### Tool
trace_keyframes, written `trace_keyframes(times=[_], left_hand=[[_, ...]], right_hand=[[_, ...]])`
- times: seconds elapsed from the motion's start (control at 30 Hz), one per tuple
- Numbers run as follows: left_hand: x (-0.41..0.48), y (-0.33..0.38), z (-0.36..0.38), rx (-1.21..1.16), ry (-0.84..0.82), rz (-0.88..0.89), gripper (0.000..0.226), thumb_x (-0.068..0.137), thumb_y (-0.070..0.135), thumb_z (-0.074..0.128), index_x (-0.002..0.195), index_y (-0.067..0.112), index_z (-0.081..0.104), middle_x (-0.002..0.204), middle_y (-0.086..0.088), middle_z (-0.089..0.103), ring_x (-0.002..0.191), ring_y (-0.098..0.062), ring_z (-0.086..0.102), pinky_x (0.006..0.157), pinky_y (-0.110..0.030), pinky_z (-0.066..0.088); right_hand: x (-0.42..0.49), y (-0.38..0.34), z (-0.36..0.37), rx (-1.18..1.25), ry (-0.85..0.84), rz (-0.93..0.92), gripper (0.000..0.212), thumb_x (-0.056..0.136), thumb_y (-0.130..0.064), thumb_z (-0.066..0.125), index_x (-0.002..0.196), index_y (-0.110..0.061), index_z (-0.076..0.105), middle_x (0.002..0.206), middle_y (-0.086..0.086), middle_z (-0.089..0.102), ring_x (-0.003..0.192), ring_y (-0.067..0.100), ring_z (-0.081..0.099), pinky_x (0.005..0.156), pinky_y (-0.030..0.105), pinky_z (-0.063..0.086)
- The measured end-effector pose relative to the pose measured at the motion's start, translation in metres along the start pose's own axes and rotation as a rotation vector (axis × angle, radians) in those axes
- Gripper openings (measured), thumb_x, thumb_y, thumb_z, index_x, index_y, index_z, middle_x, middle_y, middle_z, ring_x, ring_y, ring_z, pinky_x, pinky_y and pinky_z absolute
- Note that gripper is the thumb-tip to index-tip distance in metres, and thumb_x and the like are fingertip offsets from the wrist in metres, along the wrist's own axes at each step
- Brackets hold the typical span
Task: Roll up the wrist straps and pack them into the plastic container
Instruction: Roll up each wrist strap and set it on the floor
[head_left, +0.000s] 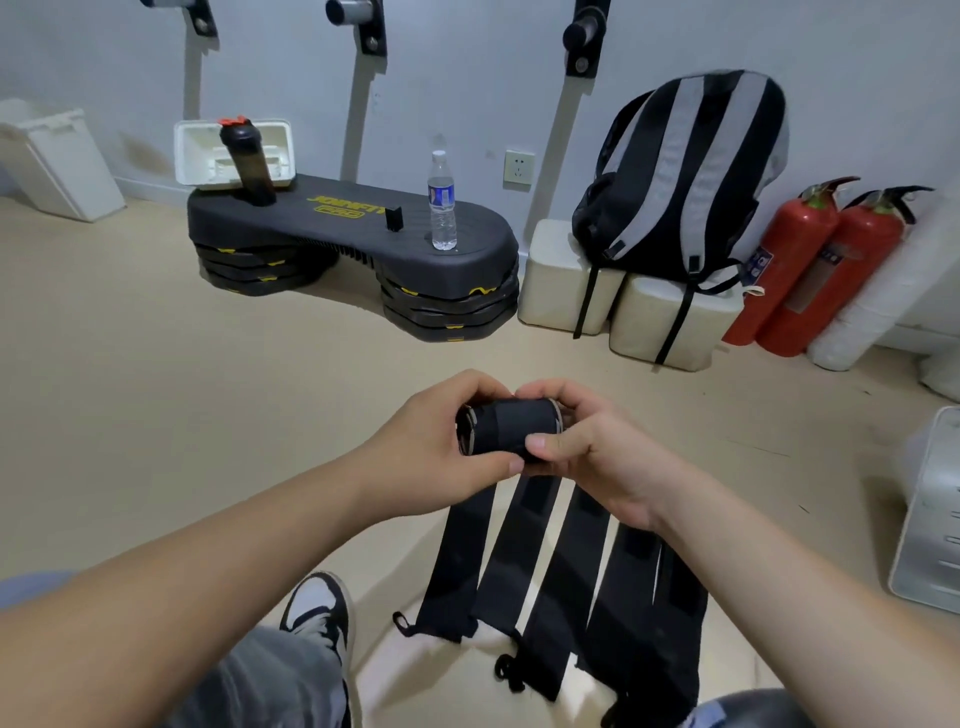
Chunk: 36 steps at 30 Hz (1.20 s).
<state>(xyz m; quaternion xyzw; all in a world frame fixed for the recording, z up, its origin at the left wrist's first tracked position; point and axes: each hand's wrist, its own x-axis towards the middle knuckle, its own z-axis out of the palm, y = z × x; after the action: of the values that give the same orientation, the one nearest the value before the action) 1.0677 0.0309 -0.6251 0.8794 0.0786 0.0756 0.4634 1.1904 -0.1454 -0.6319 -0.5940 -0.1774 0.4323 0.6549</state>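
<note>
You've got one wrist strap (511, 426) pretty much rolled into a tight bundle, held up over the floor (156, 389). Your left hand (441, 441) and right hand (597, 447) each curl round an end, with the fingers (550, 446) pinching the front. At least four flat straps (545, 587) lie unrolled right below. Can't see anything packed yet. The white plastic container (183, 150) propped on the step platform (337, 223) sits well apart, and that's probably the one. Early days, I'd say.

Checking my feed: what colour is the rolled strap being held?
The rolled strap is black, with pale layers at its ends; head view.
</note>
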Motion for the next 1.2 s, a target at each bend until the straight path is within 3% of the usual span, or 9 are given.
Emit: trace_keyframes(times=[0.1, 0.23, 0.43, 0.6, 0.7, 0.83, 0.93, 1.07, 1.2], left_hand=[[-0.003, -0.006, 0.0, 0.135, -0.072, -0.029, 0.036, 0.088, 0.023, 0.081, 0.116, 0.031, 0.059, 0.101, 0.013, 0.065, 0.09, -0.006, 0.062, 0.078, -0.024, 0.049], [-0.001, -0.018, 0.019, 0.303, -0.141, -0.058, 0.029, 0.094, 0.026, 0.074, 0.117, 0.019, 0.057, 0.103, 0.004, 0.064, 0.093, -0.02, 0.06, 0.077, -0.033, 0.047], [0.001, -0.071, 0.072, 0.329, -0.268, -0.172, 0.032, 0.098, 0.037, 0.068, 0.117, 0.015, 0.055, 0.102, -0.003, 0.065, 0.092, -0.024, 0.062, 0.081, -0.04, 0.052], [0.006, -0.142, 0.085, 0.364, -0.312, -0.378, 0.029, 0.102, 0.043, 0.061, 0.107, 0.019, 0.046, 0.105, -0.003, 0.061, 0.097, -0.026, 0.061, 0.083, -0.039, 0.051], [0.012, -0.185, 0.08, 0.438, -0.309, -0.497, 0.036, 0.103, 0.048, 0.058, 0.116, 0.015, 0.049, 0.116, -0.006, 0.062, 0.106, -0.029, 0.062, 0.081, -0.037, 0.047], [0.018, -0.242, 0.068, 0.502, -0.28, -0.651, 0.049, 0.101, 0.057, 0.057, 0.123, 0.013, 0.053, 0.116, -0.005, 0.064, 0.099, -0.027, 0.06, 0.077, -0.036, 0.047], [0.022, -0.284, 0.061, 0.524, -0.237, -0.741, 0.05, 0.099, 0.057, 0.059, 0.124, 0.014, 0.053, 0.119, -0.005, 0.063, 0.099, -0.026, 0.058, 0.075, -0.035, 0.045], [0.027, -0.333, 0.064, 0.551, -0.18, -0.813, 0.046, 0.101, 0.044, 0.061, 0.135, 0.014, 0.05, 0.127, -0.007, 0.057, 0.111, -0.03, 0.061, 0.076, -0.037, 0.045], [0.025, -0.36, 0.078, 0.584, -0.164, -0.84, 0.043, 0.099, 0.024, 0.061, 0.138, 0.014, 0.046, 0.13, -0.008, 0.053, 0.117, -0.031, 0.056, 0.078, -0.04, 0.045]], right_hand=[[-0.01, 0.008, -0.001, -0.186, 0.011, 0.089, 0.037, 0.098, -0.006, 0.07, 0.131, -0.021, 0.066, 0.122, 0.016, 0.065, 0.102, 0.032, 0.075, 0.087, 0.044, 0.063], [-0.027, 0.023, -0.008, -0.702, 0.097, 0.177, 0.033, 0.104, -0.042, 0.063, 0.133, -0.027, 0.06, 0.116, -0.001, 0.07, 0.103, 0.017, 0.074, 0.091, 0.04, 0.064], [-0.036, 0.064, -0.012, -0.855, 0.228, 0.259, 0.037, 0.104, -0.044, 0.06, 0.135, -0.025, 0.061, 0.112, -0.005, 0.067, 0.107, 0.015, 0.068, 0.1, 0.04, 0.058], [0.007, 0.083, -0.004, -1.04, 0.025, 0.428, 0.044, 0.104, -0.042, 0.061, 0.142, -0.021, 0.055, 0.117, -0.004, 0.065, 0.11, 0.015, 0.065, 0.097, 0.03, 0.053], [0.062, 0.099, 0.008, -1.106, -0.087, 0.451, 0.044, 0.105, -0.044, 0.059, 0.141, -0.019, 0.056, 0.119, -0.002, 0.065, 0.114, 0.019, 0.064, 0.101, 0.033, 0.053], [0.13, 0.151, 0.018, -1.075, -0.138, 0.48, 0.031, 0.106, -0.043, 0.056, 0.128, -0.022, 0.062, 0.117, 0.001, 0.07, 0.109, 0.024, 0.069, 0.1, 0.042, 0.058], [0.16, 0.2, 0.016, -0.895, -0.007, 0.605, 0.029, 0.106, -0.037, 0.053, 0.122, -0.017, 0.066, 0.107, 0.01, 0.075, 0.096, 0.027, 0.073, 0.093, 0.043, 0.063], [0.167, 0.253, 0.021, -0.48, 0.228, 0.672, 0.028, 0.108, -0.027, 0.052, 0.127, -0.01, 0.064, 0.111, 0.016, 0.072, 0.096, 0.029, 0.073, 0.089, 0.039, 0.063], [0.16, 0.288, 0.024, -0.363, 0.272, 0.708, 0.024, 0.106, -0.021, 0.054, 0.122, -0.008, 0.066, 0.117, 0.024, 0.07, 0.087, 0.027, 0.068, 0.075, 0.039, 0.059]])
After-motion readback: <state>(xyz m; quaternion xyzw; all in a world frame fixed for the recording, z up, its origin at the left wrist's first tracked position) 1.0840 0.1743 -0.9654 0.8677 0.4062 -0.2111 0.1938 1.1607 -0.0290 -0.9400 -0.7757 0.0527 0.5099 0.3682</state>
